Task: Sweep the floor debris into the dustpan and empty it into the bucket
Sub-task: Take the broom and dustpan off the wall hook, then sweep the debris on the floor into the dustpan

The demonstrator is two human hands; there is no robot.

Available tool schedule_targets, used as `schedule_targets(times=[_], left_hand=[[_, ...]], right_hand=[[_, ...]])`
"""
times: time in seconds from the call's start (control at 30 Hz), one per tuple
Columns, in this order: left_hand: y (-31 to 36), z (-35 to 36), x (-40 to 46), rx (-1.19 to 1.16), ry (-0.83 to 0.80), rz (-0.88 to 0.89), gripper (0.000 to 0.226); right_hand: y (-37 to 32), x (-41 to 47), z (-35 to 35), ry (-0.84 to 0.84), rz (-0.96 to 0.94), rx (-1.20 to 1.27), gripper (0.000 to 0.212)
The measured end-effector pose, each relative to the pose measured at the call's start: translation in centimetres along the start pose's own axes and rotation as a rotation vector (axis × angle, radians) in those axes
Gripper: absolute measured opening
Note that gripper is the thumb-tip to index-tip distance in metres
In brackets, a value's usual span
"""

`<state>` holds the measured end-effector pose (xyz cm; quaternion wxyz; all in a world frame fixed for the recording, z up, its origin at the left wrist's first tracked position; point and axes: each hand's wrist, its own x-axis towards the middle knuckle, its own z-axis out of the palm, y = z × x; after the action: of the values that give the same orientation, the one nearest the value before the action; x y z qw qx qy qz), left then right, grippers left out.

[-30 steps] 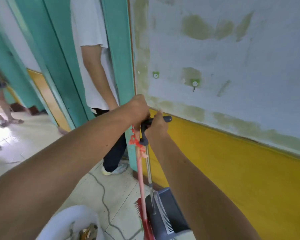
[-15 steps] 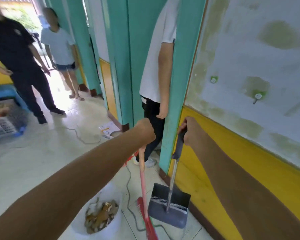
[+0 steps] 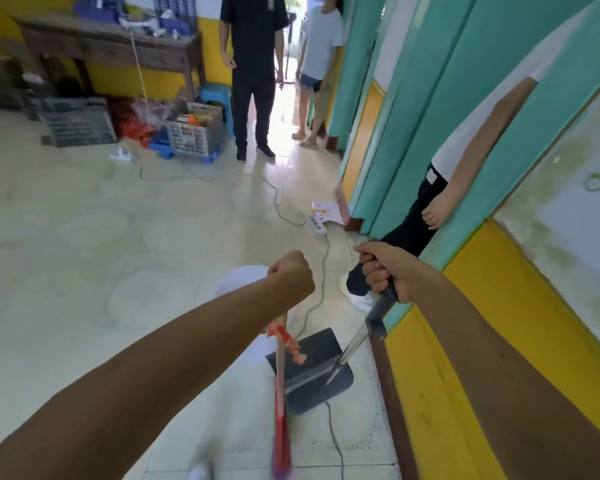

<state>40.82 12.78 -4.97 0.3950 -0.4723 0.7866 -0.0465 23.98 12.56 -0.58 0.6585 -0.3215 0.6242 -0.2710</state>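
My left hand [image 3: 291,276] is a closed fist around the top of the red broom [image 3: 280,403], whose stick runs down to blurred bristles near the bottom edge. My right hand [image 3: 385,271] grips the black handle of the dark grey dustpan [image 3: 312,368], whose metal shaft slants down to the pan. The pan hangs or rests just above the pale tiles beside the yellow wall. The white bucket [image 3: 243,278] shows only as a rim behind my left forearm; its contents are hidden.
A grey cable [image 3: 321,289] runs across the tiles to a white power strip [image 3: 317,225]. A person [image 3: 426,216] leans in the teal doorway on the right. Two more people [image 3: 253,64] stand in the far passage. Crates [image 3: 194,133] and a wooden table [image 3: 111,46] line the far-left wall.
My view has swung left and out from the wall toward the open room. The dustpan and broom stay in my hands, and the bucket has slipped behind my left forearm.
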Motion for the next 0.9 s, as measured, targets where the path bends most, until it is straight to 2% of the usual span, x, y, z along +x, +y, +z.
schedule_targets(times=[0.13,0.27,0.3,0.37,0.4,0.47,0.5,0.57,0.67,0.73,0.83,0.9], left_hand=[[-2.1,6.0,-4.8,-0.037,-0.295,-0.282,0.014],[-5.7,12.8,-9.6,-0.474,-0.397,-0.364,0.02],[-6.5,14.8,-10.9,-0.552,-0.419,-0.397,0.028],[-8.2,18.7,-13.9,-0.673,-0.497,-0.378,0.032],[-8.9,20.7,-15.1,-0.67,-0.56,-0.361,0.036],[-10.1,24.4,-18.0,-0.595,-0.753,-0.341,0.019],[-10.6,26.2,-19.6,-0.558,-0.82,-0.316,0.024],[-11.6,30.3,-22.8,-0.644,-0.84,-0.327,0.027],[-13.2,36.1,-28.7,-0.842,-0.75,-0.452,0.033],[-14.1,39.5,-32.1,-0.815,-0.727,-0.427,0.032],[-14.9,44.2,-36.5,-0.92,-0.796,-0.697,0.032],[-15.7,47.7,-39.1,-0.972,-0.734,-0.838,0.038]], right_hand=[[0.4,0.3,6.6,-0.155,0.047,-0.139,0.049],[1.6,0.0,14.6,-0.324,0.096,-0.33,0.051],[2.0,-0.3,16.9,-0.366,0.102,-0.367,0.052],[2.9,-1.0,21.6,-0.422,0.099,-0.426,0.052],[3.5,-1.3,24.0,-0.439,0.094,-0.453,0.051],[4.9,-2.0,29.0,-0.47,0.075,-0.512,0.049],[5.8,-2.4,31.4,-0.49,0.066,-0.547,0.049],[7.5,-3.4,36.2,-0.531,0.07,-0.59,0.048],[9.9,-4.7,43.1,-0.583,0.101,-0.548,0.048],[11.1,-5.3,47.6,-0.595,0.089,-0.537,0.047],[12.9,-6.5,53.8,-0.624,0.012,-0.591,0.045],[14.0,-7.6,57.6,-0.661,-0.03,-0.643,0.045]])
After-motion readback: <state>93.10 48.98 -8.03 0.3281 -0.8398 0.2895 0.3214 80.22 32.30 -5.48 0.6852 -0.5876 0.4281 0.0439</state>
